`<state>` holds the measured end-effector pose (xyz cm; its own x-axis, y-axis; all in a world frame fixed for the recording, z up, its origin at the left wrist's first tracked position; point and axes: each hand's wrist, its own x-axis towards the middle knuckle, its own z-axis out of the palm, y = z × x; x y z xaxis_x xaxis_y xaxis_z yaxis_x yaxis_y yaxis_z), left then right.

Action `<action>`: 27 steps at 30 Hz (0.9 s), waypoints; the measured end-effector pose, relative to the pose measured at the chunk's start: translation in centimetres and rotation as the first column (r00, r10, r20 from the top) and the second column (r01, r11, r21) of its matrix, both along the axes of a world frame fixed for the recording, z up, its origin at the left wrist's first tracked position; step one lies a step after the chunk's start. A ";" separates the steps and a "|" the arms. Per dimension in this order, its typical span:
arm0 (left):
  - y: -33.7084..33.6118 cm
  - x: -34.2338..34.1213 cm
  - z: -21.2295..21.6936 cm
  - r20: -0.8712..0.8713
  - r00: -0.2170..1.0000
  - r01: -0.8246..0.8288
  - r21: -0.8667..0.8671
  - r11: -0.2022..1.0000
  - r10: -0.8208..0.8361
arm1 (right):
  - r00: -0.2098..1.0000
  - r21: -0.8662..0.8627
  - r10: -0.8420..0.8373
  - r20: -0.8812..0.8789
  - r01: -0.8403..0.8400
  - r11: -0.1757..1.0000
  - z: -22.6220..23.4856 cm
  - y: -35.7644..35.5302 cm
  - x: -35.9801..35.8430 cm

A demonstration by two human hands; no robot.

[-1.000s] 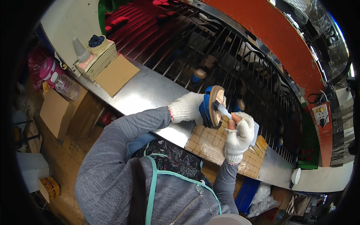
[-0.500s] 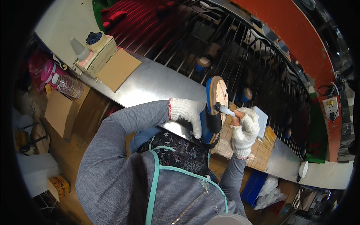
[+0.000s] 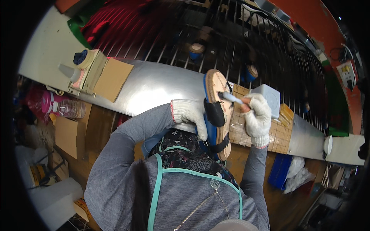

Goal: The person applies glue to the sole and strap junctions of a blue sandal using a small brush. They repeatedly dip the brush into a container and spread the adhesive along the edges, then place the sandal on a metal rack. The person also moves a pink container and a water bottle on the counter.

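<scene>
A sandal on a blue shoe form (image 3: pixel 217 80), with a tan sole edge and black straps, stands tilted upright in front of me, its pale underside facing right. My left hand (image 3: pixel 189 114), in a white knitted glove, grips it from its left side; the shoe hides some of the fingertips. Between bare fingertips, my gloved right hand (image 3: pixel 257 118) pinches a brush (image 3: pixel 232 98) by its whitish handle. The brush's dark bristles meet the pale underside just beyond the near black strap (image 3: pixel 215 114).
Blue shoe forms (image 3: pixel 196 51) lie on a dark rack of metal bars beyond the steel ledge (image 3: pixel 154 81). A pale plastic container (image 3: pixel 269 99) stands on a gridded board (image 3: pixel 281 140) at right. Cardboard (image 3: pixel 113 79) and a grey cone (image 3: pixel 69 72) are at left.
The whole view has shifted. The sandal has turned to show more of its pale underside, and the brush has moved over that surface. Both hands keep their holds.
</scene>
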<state>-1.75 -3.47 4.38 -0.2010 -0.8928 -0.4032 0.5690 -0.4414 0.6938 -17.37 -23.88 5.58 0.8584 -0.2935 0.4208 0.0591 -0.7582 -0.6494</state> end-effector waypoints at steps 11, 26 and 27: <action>1.6 -0.3 -6.1 -0.224 0.734 -0.659 -0.005 0.752 0.642 | 0.616 -0.206 -0.683 -0.392 0.665 0.718 -4.8 -0.8 -16.3; 1.8 1.8 -13.3 -0.350 0.480 -0.872 -0.089 0.482 0.804 | 0.670 0.225 -0.616 -0.416 0.731 0.644 -7.9 -1.9 -16.9; 1.7 2.1 -12.5 -0.392 0.559 -0.826 -0.188 0.531 0.730 | 0.708 0.422 -0.599 -0.374 0.705 0.570 -8.3 -1.7 -16.9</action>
<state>0.39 -1.80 -8.10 0.5963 -0.7943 -0.1161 0.7320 0.4787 0.4848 -34.25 -25.54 -2.76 0.3838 -0.9183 -0.0973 -0.4669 -0.1021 -0.8784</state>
